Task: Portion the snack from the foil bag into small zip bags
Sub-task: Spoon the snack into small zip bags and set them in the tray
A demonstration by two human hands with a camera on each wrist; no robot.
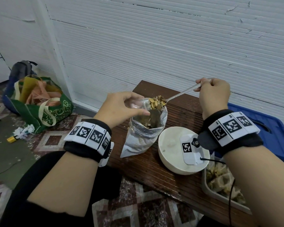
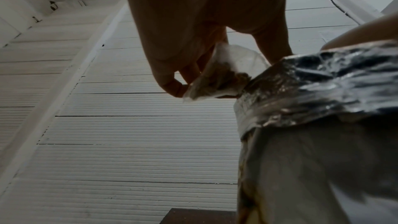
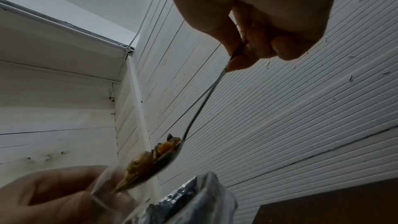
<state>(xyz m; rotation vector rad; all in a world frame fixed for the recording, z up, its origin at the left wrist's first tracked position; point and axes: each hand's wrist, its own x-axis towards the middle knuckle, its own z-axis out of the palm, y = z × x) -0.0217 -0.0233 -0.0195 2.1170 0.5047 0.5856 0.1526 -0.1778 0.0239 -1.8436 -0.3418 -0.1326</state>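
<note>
Right hand pinches a loaded spoon; left hand pinches a zip bag.

left hand pinches a small clear zip bag at its mouth, held over the open top of the foil bag. right hand grips the handle end of a metal spoon; spoon bowl is heaped with seeds and sits at the zip bag's opening. foil bag stands upright on a dark wooden table, rim rolled down. white bowl just right of the foil bag, partly hidden by the right wrist. grey tray holding filled bags at the table's near right corner. blue lid beyond the right wrist. green tote bag on the tiled floor, left, by the white wall.
</note>
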